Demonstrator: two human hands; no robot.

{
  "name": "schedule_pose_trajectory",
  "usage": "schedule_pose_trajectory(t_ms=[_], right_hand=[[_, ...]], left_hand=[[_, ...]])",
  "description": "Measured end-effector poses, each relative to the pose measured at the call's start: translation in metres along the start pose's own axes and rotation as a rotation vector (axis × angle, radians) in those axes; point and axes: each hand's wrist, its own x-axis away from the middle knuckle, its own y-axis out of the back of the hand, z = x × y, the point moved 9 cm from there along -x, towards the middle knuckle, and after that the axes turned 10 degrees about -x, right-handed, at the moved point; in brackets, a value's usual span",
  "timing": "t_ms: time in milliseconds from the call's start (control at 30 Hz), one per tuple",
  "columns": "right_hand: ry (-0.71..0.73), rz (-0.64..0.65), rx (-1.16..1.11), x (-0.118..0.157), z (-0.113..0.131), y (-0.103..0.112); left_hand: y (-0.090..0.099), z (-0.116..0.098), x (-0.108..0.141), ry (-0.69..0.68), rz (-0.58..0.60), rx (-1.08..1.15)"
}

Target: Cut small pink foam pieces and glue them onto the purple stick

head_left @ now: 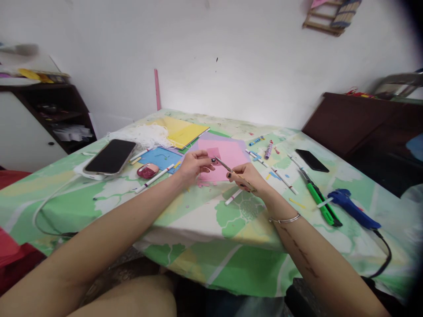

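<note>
Head view: Your two bare forearms reach over a desk [198, 223] with a green, white and yellow cloth. Your left grip [194, 167] is pinched narrow on a small pink slip [212, 152], holding it just above a larger pink sheet [233, 149]. It seems raised so that the blades can reach its edge from the side. Your right grip [251, 175] is closed round the scissors [225, 164], tips pointing up and left to meet the slip near your left fingertips. That angle probably keeps the handles clear of the slip; whether the blades are apart is too small to tell.

Pink scraps [206, 182] lie just below your left grip, likely where they fell. White sticks lie on both sides of the sheet. To your left are a blue sheet [159, 159], a red case [147, 171], a large phone [110, 157], and white string [145, 134] beside a yellow book [187, 130]. To your right, a green cutter [320, 204] and blue glue gun [353, 211] rest near each other, below a small phone [311, 160]. Both tools sit outside the space between your grips, perhaps to leave your fingers room.
</note>
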Motion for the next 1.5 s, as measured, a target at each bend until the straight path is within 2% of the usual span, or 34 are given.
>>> schedule_pose_trajectory(t_ms=[767,1133,1500], right_hand=[[0.059,0.037,0.025,-0.003,0.000,0.001],[0.042,0.005,0.028,-0.004,-0.001,0.006],[0.034,0.031,0.027,-0.002,-0.001,0.006]], left_hand=[[-0.004,-0.002,0.001,-0.037,0.049,-0.018],[0.004,0.000,-0.002,-0.015,-0.030,-0.053],[0.009,-0.001,-0.002,-0.023,-0.074,-0.062]])
